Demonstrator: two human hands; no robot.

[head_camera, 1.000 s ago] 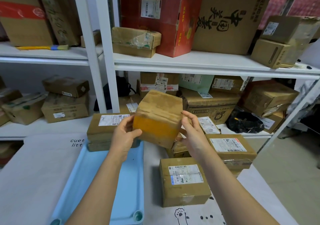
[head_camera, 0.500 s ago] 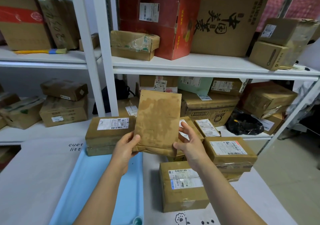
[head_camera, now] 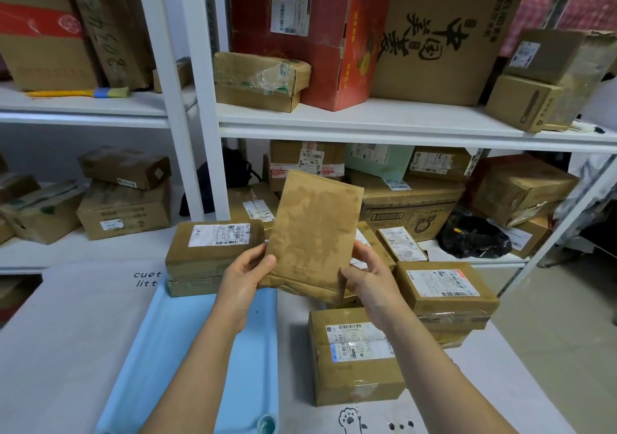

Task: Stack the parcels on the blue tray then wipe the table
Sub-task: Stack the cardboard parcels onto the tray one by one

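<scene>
A plain brown cardboard parcel (head_camera: pixel 314 233) stands on end in the air above the far end of the light blue tray (head_camera: pixel 173 350). My left hand (head_camera: pixel 245 275) grips its lower left edge and my right hand (head_camera: pixel 370 280) grips its lower right edge. One labelled parcel (head_camera: pixel 208 253) lies at the tray's far end. On the white table cover to the right of the tray lie more labelled parcels: a near one (head_camera: pixel 355 357), one further right (head_camera: pixel 445 291), and small ones (head_camera: pixel 400 243) partly hidden behind the held parcel.
White shelving (head_camera: pixel 367 123) packed with cardboard boxes stands right behind the table. A black bag (head_camera: pixel 474 236) lies on the lower shelf at right. The table cover (head_camera: pixel 63 333) stretches left of the tray; the floor shows beyond the table's right edge.
The held parcel turned from showing its taped orange side to standing on end with a plain face toward me. Both hands shifted down to its lower edges.
</scene>
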